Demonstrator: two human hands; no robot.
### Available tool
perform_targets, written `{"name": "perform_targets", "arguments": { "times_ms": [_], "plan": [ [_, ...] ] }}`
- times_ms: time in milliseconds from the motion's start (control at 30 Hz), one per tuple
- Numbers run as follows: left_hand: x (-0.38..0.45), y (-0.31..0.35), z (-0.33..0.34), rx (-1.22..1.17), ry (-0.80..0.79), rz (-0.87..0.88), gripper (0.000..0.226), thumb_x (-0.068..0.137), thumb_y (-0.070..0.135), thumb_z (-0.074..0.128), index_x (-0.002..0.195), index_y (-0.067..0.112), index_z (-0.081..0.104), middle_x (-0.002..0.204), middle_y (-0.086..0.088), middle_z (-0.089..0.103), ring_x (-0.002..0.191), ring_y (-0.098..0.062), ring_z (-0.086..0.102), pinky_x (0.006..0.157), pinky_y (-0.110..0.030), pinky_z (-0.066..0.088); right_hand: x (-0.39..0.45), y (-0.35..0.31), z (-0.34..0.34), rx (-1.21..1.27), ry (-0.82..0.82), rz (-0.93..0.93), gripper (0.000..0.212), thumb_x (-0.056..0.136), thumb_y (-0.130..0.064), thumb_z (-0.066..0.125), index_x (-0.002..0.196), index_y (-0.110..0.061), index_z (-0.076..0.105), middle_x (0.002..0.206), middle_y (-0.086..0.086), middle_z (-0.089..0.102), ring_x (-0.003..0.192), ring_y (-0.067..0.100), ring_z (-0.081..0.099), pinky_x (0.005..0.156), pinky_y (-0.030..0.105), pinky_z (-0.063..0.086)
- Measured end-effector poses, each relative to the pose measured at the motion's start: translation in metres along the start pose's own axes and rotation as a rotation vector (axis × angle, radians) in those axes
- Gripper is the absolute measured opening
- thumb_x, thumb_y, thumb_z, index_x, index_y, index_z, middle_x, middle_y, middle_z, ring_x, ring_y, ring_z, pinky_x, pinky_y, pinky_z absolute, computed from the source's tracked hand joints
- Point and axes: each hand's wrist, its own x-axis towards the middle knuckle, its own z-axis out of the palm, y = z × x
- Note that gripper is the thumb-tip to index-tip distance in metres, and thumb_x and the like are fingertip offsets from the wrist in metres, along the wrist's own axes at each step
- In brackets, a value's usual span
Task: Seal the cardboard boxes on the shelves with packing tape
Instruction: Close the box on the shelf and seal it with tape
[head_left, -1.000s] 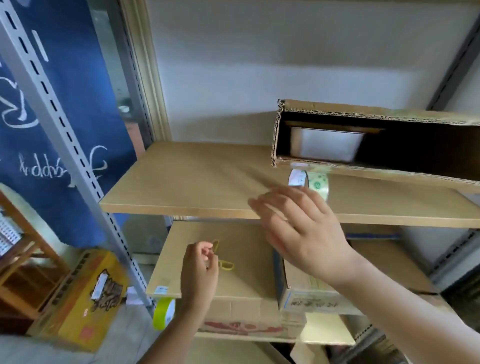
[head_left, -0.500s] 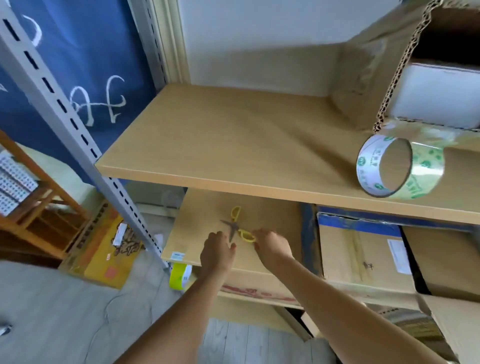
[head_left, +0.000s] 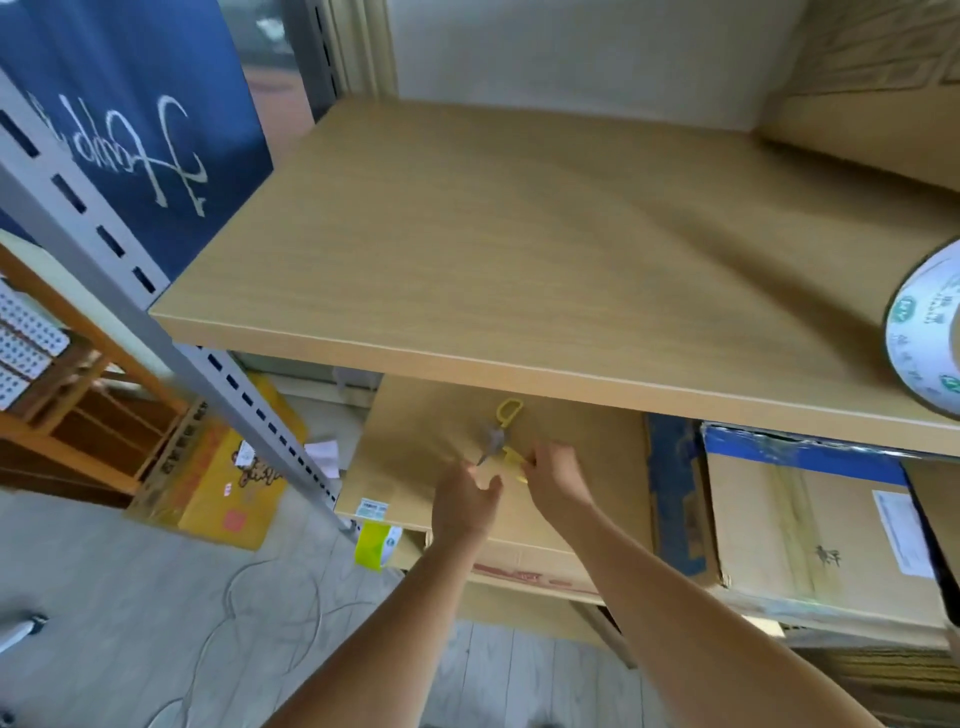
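Observation:
Yellow-handled scissors (head_left: 500, 431) lie on the flat top of a cardboard box (head_left: 415, 447) on the lower shelf. My right hand (head_left: 553, 475) pinches the scissors' near yellow handle. Just left of it, my left hand (head_left: 465, 501) has its fingers curled by the blade tip; blur hides whether it holds anything. A clear packing tape roll (head_left: 922, 332) with green print stands on its edge on the upper shelf (head_left: 519, 249), cut off by the frame's right side. A second box (head_left: 810, 525) with a blue-taped edge sits on the lower shelf to the right.
A large cardboard box (head_left: 862, 98) fills the upper shelf's far right corner. A grey slotted upright (head_left: 156, 322) crosses the left. A yellow carton (head_left: 228, 467), cables and a wooden rack (head_left: 62, 415) are on the floor. A yellow-green roll (head_left: 376, 540) sits below the shelf corner.
My right hand dropped from the upper shelf to the lower one and took the scissors' handle. The tape roll stayed on the upper shelf. My view moved closer and left.

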Motion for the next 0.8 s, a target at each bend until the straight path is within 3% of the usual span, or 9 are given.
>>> {"name": "perform_targets", "arguments": {
  "times_ms": [67,167,267,367,433,533,700,800],
  "plan": [
    [-0.006,0.003,-0.006,-0.206,-0.070,-0.074,0.052,0.088,0.030,0.073,0.124,-0.004,0.057,0.104,-0.012,0.069,0.103,-0.026,0.066,0.091,-0.029,0.048,-0.008,0.002,-0.002,-0.045,0.037,-0.013,0.021,0.093,-0.014,0.055,0.072,-0.011,0.055,0.071,0.003,0.056,0.063,0.020,0.048,0.051,0.028,0.035],
    [-0.025,0.010,-0.013,-0.585,-0.226,-0.198,0.035,0.089,0.021,0.073,0.112,-0.002,0.063,0.080,-0.008,0.069,0.069,-0.015,0.067,0.066,-0.022,0.054,-0.038,0.006,-0.008,0.014,0.078,-0.051,0.018,0.092,-0.018,0.061,0.075,-0.010,0.064,0.071,0.002,0.064,0.068,0.023,0.060,0.057,0.032,0.046],
    [-0.052,0.026,-0.023,-0.721,-0.264,-0.199,0.010,0.091,0.023,0.070,0.089,0.016,0.075,0.082,-0.009,0.073,0.073,-0.018,0.070,0.059,-0.020,0.054,-0.076,0.004,-0.015,0.062,0.125,-0.111,0.018,0.091,-0.030,0.067,0.078,-0.017,0.065,0.071,-0.006,0.065,0.065,0.015,0.061,0.060,0.036,0.053],
    [-0.070,0.037,-0.034,-0.614,-0.228,-0.141,0.019,0.090,0.027,0.070,0.079,0.012,0.075,0.065,-0.005,0.068,0.057,-0.014,0.064,0.049,-0.018,0.049,-0.105,0.004,-0.022,-0.050,0.265,-0.176,0.033,0.089,-0.053,0.064,0.095,-0.021,0.056,0.092,-0.011,0.057,0.077,0.012,0.057,0.057,0.027,0.049],
    [-0.081,0.040,-0.046,-0.571,-0.272,-0.073,0.020,0.089,0.026,0.073,0.082,0.008,0.076,0.062,-0.002,0.067,0.054,-0.013,0.063,0.049,-0.018,0.049,-0.117,0.002,-0.033,-0.209,0.359,-0.237,0.053,0.086,-0.062,0.060,0.119,-0.023,0.047,0.113,-0.005,0.047,0.099,0.016,0.052,0.072,0.028,0.052],
    [-0.097,0.039,-0.065,-0.487,-0.427,0.084,0.016,0.089,0.025,0.073,0.098,0.012,0.078,0.070,-0.001,0.066,0.063,-0.013,0.060,0.057,-0.018,0.050,-0.128,0.002,-0.054,-0.390,0.331,-0.334,0.079,0.078,-0.069,0.059,0.139,-0.023,0.038,0.129,-0.002,0.043,0.115,0.023,0.044,0.094,0.034,0.045],
    [-0.119,0.055,-0.089,-0.290,-0.548,0.283,0.008,0.091,0.018,0.070,0.091,0.011,0.074,0.070,0.001,0.062,0.065,-0.013,0.052,0.058,-0.015,0.044,-0.153,0.001,-0.080,-0.480,0.327,-0.377,0.089,0.071,-0.080,0.045,0.140,-0.022,0.042,0.135,-0.006,0.047,0.130,0.021,0.037,0.114,0.033,0.029],
    [-0.129,0.065,-0.090,-0.185,-0.560,0.318,0.017,0.085,0.023,0.076,0.099,0.013,0.073,0.088,-0.003,0.076,0.080,-0.017,0.068,0.081,-0.028,0.058,-0.175,0.001,-0.088,-0.546,0.396,-0.317,0.084,0.070,-0.080,0.043,0.131,-0.023,0.051,0.127,-0.006,0.057,0.123,0.023,0.044,0.118,0.039,0.023]
  ]
}}
